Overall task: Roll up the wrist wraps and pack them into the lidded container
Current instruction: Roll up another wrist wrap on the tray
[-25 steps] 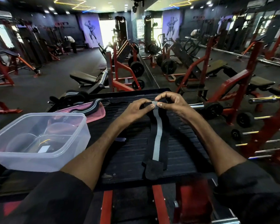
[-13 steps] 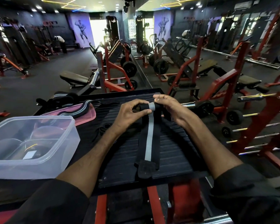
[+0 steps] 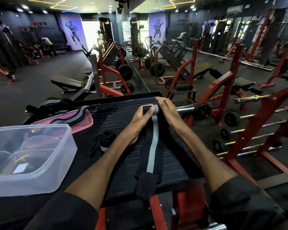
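A black wrist wrap with a grey centre stripe (image 3: 152, 146) lies lengthwise on the black ribbed platform (image 3: 123, 117), its velcro tab hanging over the near edge. Its far end is curled into a small roll, pinched by my left hand (image 3: 140, 116) and my right hand (image 3: 165, 108) on either side. A rolled black wrap (image 3: 105, 138) lies left of my left forearm. Another striped wrap (image 3: 70, 117) is draped over the pink lid (image 3: 83, 124). The clear plastic container (image 3: 30, 156) stands open at the near left.
More wraps (image 3: 55, 103) lie at the platform's far left corner. Red benches, barbells and weight plates stand ahead and to the right. A mirror wall runs down the middle of the gym.
Both hands have curled the wrap's far end over into a tighter small roll. The view has shifted slightly, bringing the rolled black wrap beside my left forearm into sight.
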Motion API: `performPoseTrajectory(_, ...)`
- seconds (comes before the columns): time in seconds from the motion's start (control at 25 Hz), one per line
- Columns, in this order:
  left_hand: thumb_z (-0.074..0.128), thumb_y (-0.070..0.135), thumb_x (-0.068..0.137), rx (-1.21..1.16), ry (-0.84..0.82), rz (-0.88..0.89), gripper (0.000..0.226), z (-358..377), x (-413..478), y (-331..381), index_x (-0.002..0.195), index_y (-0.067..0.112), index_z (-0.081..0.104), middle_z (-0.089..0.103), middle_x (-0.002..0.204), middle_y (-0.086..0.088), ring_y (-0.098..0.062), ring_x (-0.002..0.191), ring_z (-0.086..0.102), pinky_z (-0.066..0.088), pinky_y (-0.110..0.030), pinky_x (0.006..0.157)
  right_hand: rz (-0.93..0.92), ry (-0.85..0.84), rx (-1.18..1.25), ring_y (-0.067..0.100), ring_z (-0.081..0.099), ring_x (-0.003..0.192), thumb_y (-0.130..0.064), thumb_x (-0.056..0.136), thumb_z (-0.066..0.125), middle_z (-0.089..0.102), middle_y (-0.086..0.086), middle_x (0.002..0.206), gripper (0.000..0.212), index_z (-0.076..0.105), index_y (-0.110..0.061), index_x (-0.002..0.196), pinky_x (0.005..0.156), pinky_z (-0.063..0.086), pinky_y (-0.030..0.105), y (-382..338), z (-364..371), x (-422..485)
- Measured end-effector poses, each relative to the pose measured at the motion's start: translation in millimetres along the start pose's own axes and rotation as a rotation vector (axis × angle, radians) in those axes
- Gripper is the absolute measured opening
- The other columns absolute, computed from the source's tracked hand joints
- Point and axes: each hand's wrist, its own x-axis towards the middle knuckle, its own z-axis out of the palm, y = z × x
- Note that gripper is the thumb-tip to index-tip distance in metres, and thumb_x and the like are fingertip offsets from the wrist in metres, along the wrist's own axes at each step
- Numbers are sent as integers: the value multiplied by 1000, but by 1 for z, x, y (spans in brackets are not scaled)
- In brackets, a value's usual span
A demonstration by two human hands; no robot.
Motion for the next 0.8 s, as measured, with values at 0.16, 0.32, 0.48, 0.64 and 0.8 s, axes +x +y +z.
performPoseTrajectory(0.16, 48, 44, 102, 43, -8, -186, 47, 3, 6, 2, 142, 25, 31, 56, 133, -2, -19, 127, 54, 43, -37, 109, -23, -111, -137, 17, 50, 131, -23, 109, 39, 51, 5, 136, 35, 43, -10, 142, 114, 39, 33, 8, 2, -2)
performPoseTrajectory(0.32, 44, 51, 102, 123, -101, -126, 39, -12, 4, -5, 135, 31, 40, 52, 136, 9, -14, 129, 50, 43, -42, 107, -78, -178, -104, 4, 56, 121, -20, 107, 48, 57, 0, 130, 36, 46, -10, 142, 108, 44, 28, 4, -9, -3)
performPoseTrajectory(0.48, 61, 35, 98, 170, -104, 49, 23, -24, 2, -13, 119, 26, 60, 67, 116, 7, 0, 103, 64, 52, -24, 85, -126, -181, -94, 9, 60, 104, -15, 99, 62, 63, 9, 115, 41, 51, -10, 139, 94, 50, 26, 7, -20, -5)
performPoseTrajectory(0.64, 78, 20, 86, 171, -58, 144, 24, -27, 7, -22, 108, 23, 70, 74, 113, 0, -12, 106, 70, 56, -37, 95, -45, -154, 97, 7, 66, 96, -4, 91, 69, 69, 1, 104, 18, 69, -11, 108, 86, 52, 21, 15, -24, -12)
performPoseTrajectory(0.8, 84, 19, 80, 241, -26, 230, 34, -22, 4, -24, 111, 17, 72, 74, 112, 2, -13, 107, 70, 55, -41, 99, 238, -161, 375, 14, 68, 90, 4, 91, 64, 70, 5, 102, 27, 68, -9, 114, 77, 58, 21, -5, -35, -10)
